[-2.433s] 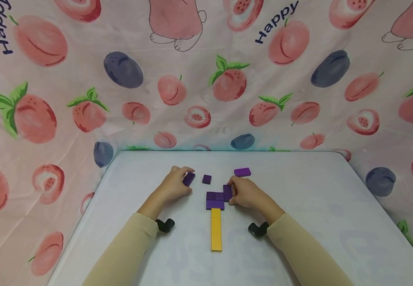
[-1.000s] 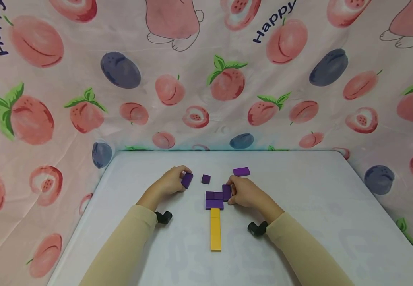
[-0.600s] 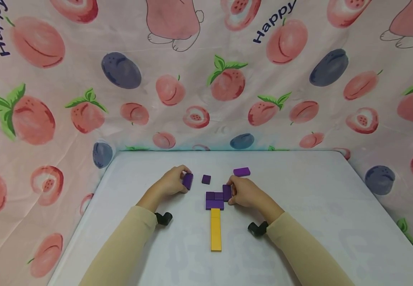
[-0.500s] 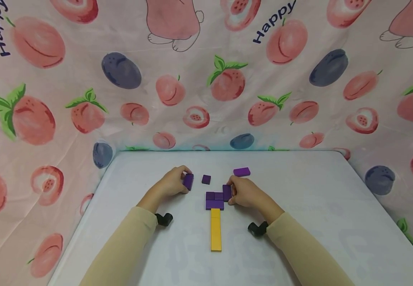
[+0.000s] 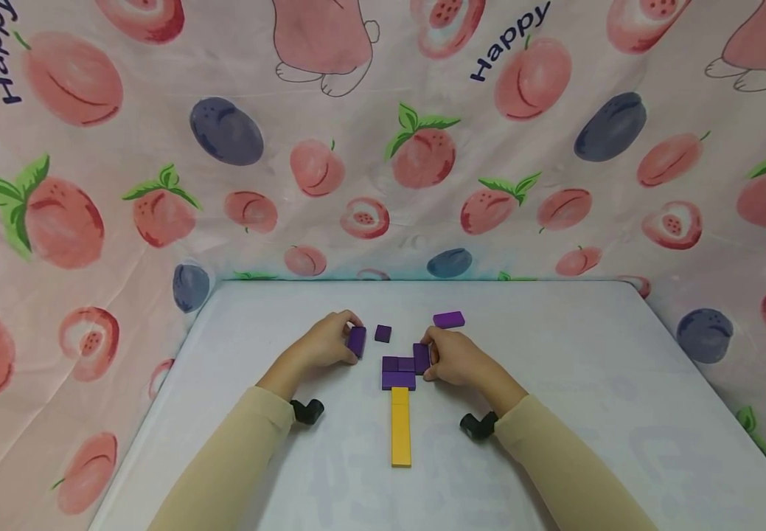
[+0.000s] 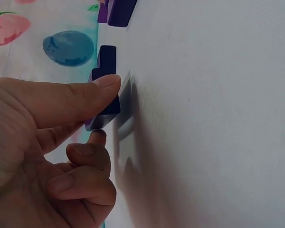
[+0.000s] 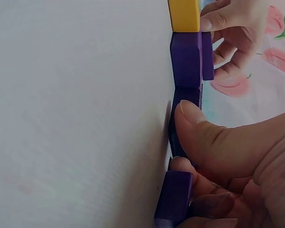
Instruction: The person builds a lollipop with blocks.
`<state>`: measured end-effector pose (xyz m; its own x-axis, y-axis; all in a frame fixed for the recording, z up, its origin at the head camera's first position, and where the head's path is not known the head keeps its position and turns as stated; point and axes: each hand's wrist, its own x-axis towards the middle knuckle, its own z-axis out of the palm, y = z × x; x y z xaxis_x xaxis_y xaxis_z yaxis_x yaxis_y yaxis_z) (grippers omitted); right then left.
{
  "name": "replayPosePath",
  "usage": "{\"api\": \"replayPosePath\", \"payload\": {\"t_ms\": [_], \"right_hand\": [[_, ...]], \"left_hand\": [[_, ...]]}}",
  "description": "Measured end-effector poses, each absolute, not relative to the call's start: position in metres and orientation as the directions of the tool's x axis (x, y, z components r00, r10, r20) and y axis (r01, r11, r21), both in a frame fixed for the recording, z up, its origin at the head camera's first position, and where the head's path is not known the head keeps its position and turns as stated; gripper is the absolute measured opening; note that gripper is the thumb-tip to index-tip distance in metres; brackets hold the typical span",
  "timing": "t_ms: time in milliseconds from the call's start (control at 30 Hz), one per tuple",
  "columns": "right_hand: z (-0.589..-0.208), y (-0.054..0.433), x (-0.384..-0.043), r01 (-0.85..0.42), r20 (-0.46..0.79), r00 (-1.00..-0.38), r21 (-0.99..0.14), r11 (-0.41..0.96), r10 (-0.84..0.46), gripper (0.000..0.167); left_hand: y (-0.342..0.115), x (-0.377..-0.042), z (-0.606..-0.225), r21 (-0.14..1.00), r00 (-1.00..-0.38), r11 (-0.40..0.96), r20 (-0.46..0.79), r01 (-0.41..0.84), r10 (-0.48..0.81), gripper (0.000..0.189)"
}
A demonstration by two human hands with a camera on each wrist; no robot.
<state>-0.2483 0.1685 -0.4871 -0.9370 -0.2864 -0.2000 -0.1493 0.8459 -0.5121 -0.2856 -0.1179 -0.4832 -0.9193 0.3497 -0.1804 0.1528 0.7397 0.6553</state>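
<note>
Between thumb and fingers, my left hand (image 5: pixel 326 341) pinches a purple rectangular block (image 5: pixel 356 342), tilted a little, left of the block group. The left wrist view shows the thumb across that block (image 6: pixel 104 104), just off the white surface with its shadow beside it. My right hand (image 5: pixel 457 358) pinches another purple block (image 5: pixel 421 358) standing lengthwise against the right side of the group. The group has two small purple squares (image 5: pixel 391 363) above a purple bar (image 5: pixel 399 380). Below the bar runs a yellow strip (image 5: pixel 400 428) of blocks, with a seam near its top.
A loose small purple square (image 5: pixel 383 333) lies between the hands, behind the group. Beyond the right hand lies a loose purple rectangular block (image 5: pixel 449 319). Everything rests on a white table (image 5: pixel 555 479), backed by a fruit-print cloth (image 5: pixel 369 177).
My left hand has carried its purple block slightly right and nearer the group, turning it more upright. The right hand and its block have stayed in place.
</note>
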Motion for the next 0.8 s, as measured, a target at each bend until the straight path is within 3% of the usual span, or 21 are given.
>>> {"api": "replayPosePath", "payload": {"t_ms": [800], "right_hand": [[-0.487, 0.168, -0.248, -0.148, -0.202, -0.936, -0.514, 0.845, -0.287, 0.055]], "left_hand": [[-0.106, -0.275, -0.483, 0.644, -0.887, 0.746, -0.23, 0.169, 0.4, 0.062]]}}
